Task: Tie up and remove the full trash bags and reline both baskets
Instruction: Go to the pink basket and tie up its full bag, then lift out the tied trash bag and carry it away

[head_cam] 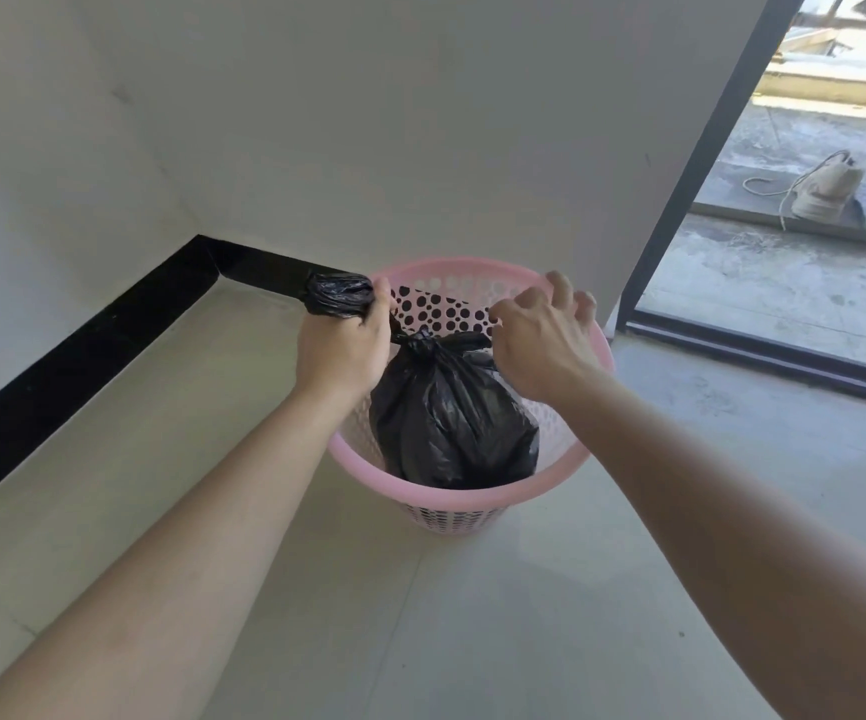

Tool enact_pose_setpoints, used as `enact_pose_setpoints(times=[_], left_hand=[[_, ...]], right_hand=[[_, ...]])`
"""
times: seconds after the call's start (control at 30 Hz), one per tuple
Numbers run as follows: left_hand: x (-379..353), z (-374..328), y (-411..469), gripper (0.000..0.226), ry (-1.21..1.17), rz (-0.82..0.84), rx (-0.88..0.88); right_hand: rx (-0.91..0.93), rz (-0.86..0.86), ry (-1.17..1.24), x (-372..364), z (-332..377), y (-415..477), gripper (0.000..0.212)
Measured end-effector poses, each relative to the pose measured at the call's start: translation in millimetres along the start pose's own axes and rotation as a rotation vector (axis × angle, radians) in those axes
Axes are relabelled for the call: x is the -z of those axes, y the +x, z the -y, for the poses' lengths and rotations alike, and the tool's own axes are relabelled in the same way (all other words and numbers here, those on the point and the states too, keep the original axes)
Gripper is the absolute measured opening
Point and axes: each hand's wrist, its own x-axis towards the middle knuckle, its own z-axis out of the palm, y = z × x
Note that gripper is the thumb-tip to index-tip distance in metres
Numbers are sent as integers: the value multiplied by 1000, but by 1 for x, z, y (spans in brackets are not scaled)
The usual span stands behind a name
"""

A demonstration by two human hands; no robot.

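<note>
Bare forearms [161,563] are reaching in from the bottom corners. Between them the bag [451,418], black and full, is sitting inside the pink basket [451,498], its neck bunching into a knot [423,343]. The left hand [345,345] is clenching a wad [340,301] of black plastic above the basket's left rim, with a strand running from the fist to the knot. The right hand [540,340] is pinching the knot's other tail with curled fingers, over the right rim. The basket is standing on the pale floor [420,615], near a white wall [420,148] with black skirting [83,345]; a glass door [784,283] on the right is showing a shoe [825,192] outside
</note>
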Motion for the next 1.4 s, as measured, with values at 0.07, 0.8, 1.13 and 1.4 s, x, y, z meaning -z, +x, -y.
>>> enact_pose_setpoints(times=[0.07, 0.8, 1.13, 1.4], left_hand=[[-2, 0, 3, 44, -27, -2, 16], [269, -262, 54, 32, -342, 235, 449], [603, -513, 88, 12, -475, 55, 405], [744, -552, -18, 18, -526, -326, 493]], right_hand=[[60, 56, 76, -3, 2, 5, 43], [30, 77, 314, 391, 49, -11, 17], [275, -82, 300, 779, 129, -30, 27], [669, -106, 456, 866, 226, -65, 25]])
